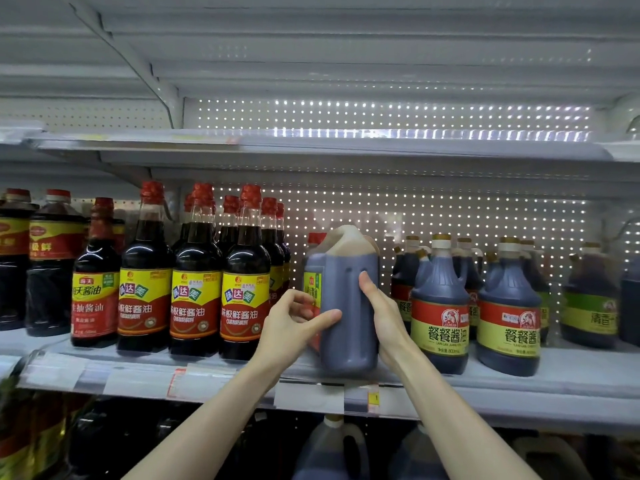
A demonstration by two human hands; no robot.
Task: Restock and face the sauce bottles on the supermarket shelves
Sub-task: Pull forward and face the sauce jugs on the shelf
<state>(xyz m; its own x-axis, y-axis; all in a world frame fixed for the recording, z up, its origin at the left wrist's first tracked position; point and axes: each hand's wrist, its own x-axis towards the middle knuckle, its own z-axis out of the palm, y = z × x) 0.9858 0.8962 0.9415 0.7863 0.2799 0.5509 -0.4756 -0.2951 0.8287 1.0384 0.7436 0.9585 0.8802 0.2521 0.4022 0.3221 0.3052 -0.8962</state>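
As the left grip (294,320) and right grip (382,311) clamp the jug (349,306), it sits at the shelf (519,386) front, label turned left.
Nearly full, it likely handles heavy and slick — stiff plastic, best held low on both flanks; bottles (246,289) crowd close on either side, pegboard (450,209) behind, little room to turn.

Dark sauce jug (349,323) on shelf (571,381) edge; left hand (296,322), right hand (382,310) gripping its sides

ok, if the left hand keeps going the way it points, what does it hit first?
The jug. The left hand points up and right at it, thumb touching its face, with nothing between. How far its fingers reach round the labelled side is unclear.
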